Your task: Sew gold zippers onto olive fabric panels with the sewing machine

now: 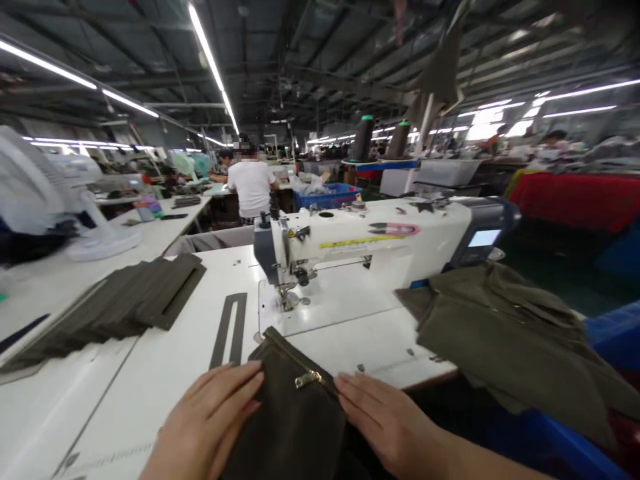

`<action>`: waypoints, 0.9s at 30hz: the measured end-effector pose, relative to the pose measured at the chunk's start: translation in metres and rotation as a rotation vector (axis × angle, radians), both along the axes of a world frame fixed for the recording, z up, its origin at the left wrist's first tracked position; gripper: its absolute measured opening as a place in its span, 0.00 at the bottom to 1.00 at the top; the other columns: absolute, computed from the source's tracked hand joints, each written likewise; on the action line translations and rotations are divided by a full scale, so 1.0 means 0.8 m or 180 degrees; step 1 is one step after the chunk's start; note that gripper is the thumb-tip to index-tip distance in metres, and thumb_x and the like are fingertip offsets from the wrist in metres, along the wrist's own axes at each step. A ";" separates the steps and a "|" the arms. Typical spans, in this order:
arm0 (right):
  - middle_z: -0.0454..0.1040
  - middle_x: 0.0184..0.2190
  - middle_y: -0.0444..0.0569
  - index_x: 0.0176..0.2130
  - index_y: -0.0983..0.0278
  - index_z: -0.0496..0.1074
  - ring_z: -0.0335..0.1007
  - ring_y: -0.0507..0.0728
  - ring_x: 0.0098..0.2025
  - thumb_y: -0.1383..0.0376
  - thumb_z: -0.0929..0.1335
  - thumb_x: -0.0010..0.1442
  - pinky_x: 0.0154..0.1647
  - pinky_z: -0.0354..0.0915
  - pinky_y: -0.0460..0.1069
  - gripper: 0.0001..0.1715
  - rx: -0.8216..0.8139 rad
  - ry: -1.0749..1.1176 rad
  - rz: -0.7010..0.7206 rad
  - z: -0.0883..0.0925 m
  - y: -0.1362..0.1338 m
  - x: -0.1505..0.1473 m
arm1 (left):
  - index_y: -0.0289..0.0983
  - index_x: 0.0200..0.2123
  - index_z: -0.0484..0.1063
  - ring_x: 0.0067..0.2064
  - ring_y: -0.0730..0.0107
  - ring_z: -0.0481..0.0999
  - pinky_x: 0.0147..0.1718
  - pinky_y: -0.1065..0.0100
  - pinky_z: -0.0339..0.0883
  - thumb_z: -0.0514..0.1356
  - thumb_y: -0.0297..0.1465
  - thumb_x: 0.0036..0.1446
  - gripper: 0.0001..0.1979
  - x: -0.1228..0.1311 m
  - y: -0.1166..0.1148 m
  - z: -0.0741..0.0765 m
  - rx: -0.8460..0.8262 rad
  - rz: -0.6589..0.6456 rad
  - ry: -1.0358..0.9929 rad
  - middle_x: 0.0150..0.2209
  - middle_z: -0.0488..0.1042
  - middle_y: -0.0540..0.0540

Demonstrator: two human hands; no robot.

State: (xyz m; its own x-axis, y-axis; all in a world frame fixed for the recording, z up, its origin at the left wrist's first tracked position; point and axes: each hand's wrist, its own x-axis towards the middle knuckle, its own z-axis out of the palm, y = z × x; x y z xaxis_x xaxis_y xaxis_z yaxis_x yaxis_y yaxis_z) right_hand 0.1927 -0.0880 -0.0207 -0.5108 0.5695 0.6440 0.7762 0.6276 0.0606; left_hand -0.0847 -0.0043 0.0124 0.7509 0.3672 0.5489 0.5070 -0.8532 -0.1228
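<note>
A dark olive fabric piece with a brass zipper (pixel 293 427) lies at the table's front edge, below the sewing machine's needle area. Its metal zipper pull (pixel 307 379) rests near the upper right side. My left hand (pixel 213 413) grips the piece's left edge, fingers pressed together. At the right edge, near the zipper's end, my right hand (pixel 383 417) holds the cloth with its fingers closed. Both thumbs are hidden. The white sewing machine (pixel 350 243) stands just beyond, its presser foot (pixel 287 300) over the bare plate. A dark slotted strip (pixel 230 330) lies left of it.
A fanned stack of olive fabric pieces (pixel 115 300) lies at left, near a white fan (pixel 95 227). Olive cloth (pixel 500 320) drapes over the table's right end above a blue bin (pixel 555 447). Thread snips (pixel 395 229) lie on the machine. A person in white (pixel 250 183) sits ahead.
</note>
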 end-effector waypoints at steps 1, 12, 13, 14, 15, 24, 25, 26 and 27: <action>0.74 0.42 0.56 0.42 0.70 0.71 0.69 0.58 0.45 0.75 0.58 0.57 0.46 0.66 0.53 0.17 -0.0253 0.0101 0.0068 -0.002 0.003 -0.003 | 0.40 0.49 0.66 0.46 0.65 0.71 0.47 0.65 0.65 0.51 0.31 0.61 0.13 0.010 -0.002 0.003 -0.0051 -0.0080 0.0061 0.47 0.72 0.46; 0.67 0.27 0.46 0.26 0.64 0.65 0.62 0.57 0.32 0.67 0.72 0.48 0.33 0.60 0.53 0.10 -0.1826 0.0994 -0.1029 0.011 0.025 -0.045 | 0.38 0.31 0.70 0.39 0.66 0.70 0.42 0.64 0.60 0.63 0.28 0.50 0.04 0.071 0.080 0.006 -0.2039 -0.0265 0.0780 0.33 0.70 0.50; 0.67 0.26 0.45 0.26 0.63 0.64 0.62 0.57 0.32 0.68 0.71 0.49 0.33 0.60 0.52 0.09 -0.1955 0.1036 -0.1047 0.010 0.027 -0.048 | 0.37 0.29 0.70 0.38 0.67 0.69 0.42 0.65 0.60 0.63 0.27 0.50 0.04 0.071 0.082 0.008 -0.2102 -0.0290 0.0797 0.32 0.70 0.51; 0.67 0.26 0.45 0.25 0.63 0.64 0.63 0.56 0.32 0.70 0.70 0.50 0.33 0.60 0.51 0.09 -0.2044 0.1080 -0.1013 0.011 0.029 -0.048 | 0.37 0.28 0.69 0.38 0.67 0.69 0.42 0.66 0.59 0.63 0.26 0.50 0.04 0.072 0.082 0.013 -0.2127 -0.0330 0.0801 0.32 0.70 0.51; 0.67 0.26 0.45 0.25 0.63 0.63 0.63 0.56 0.32 0.71 0.68 0.52 0.33 0.60 0.51 0.09 -0.2076 0.1127 -0.0942 0.014 0.030 -0.046 | 0.37 0.27 0.69 0.39 0.67 0.69 0.42 0.66 0.59 0.62 0.26 0.51 0.04 0.072 0.081 0.020 -0.2122 -0.0381 0.0784 0.33 0.70 0.51; 0.66 0.19 0.44 0.30 0.61 0.62 0.62 0.53 0.19 0.59 0.53 0.64 0.22 0.54 0.48 0.17 -0.0813 0.0152 -0.1135 0.093 0.063 0.040 | 0.37 0.35 0.67 0.30 0.71 0.70 0.28 0.73 0.60 0.58 0.31 0.57 0.04 0.115 0.086 0.091 -0.1974 -0.0444 0.0587 0.27 0.71 0.53; 0.66 0.18 0.45 0.29 0.61 0.63 0.62 0.54 0.20 0.58 0.53 0.64 0.22 0.54 0.49 0.19 -0.0552 -0.0022 -0.1197 0.107 0.063 0.047 | 0.37 0.36 0.67 0.32 0.70 0.71 0.30 0.72 0.61 0.58 0.30 0.56 0.04 0.120 0.088 0.095 -0.1775 -0.0562 0.0577 0.29 0.72 0.52; 0.67 0.19 0.46 0.28 0.61 0.64 0.63 0.55 0.22 0.58 0.53 0.64 0.24 0.55 0.50 0.20 -0.0221 -0.0130 -0.1236 0.121 0.060 0.051 | 0.38 0.37 0.68 0.34 0.69 0.72 0.33 0.71 0.61 0.58 0.29 0.57 0.04 0.124 0.089 0.098 -0.1507 -0.0660 0.0531 0.32 0.73 0.51; 0.68 0.21 0.47 0.28 0.60 0.65 0.64 0.56 0.24 0.58 0.55 0.64 0.26 0.55 0.50 0.19 0.0122 -0.0179 -0.1184 0.134 0.054 0.051 | 0.38 0.37 0.68 0.36 0.69 0.71 0.36 0.70 0.61 0.56 0.28 0.58 0.04 0.126 0.087 0.100 -0.1183 -0.0715 0.0430 0.34 0.73 0.50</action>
State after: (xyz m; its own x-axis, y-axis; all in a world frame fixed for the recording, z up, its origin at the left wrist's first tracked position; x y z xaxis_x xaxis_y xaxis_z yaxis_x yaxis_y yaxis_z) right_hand 0.2332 -0.0450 0.0865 -0.3088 0.6988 0.6452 0.9454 0.2998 0.1276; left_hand 0.0164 0.0656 0.0924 0.8904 0.3405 0.3021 0.3047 -0.9389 0.1604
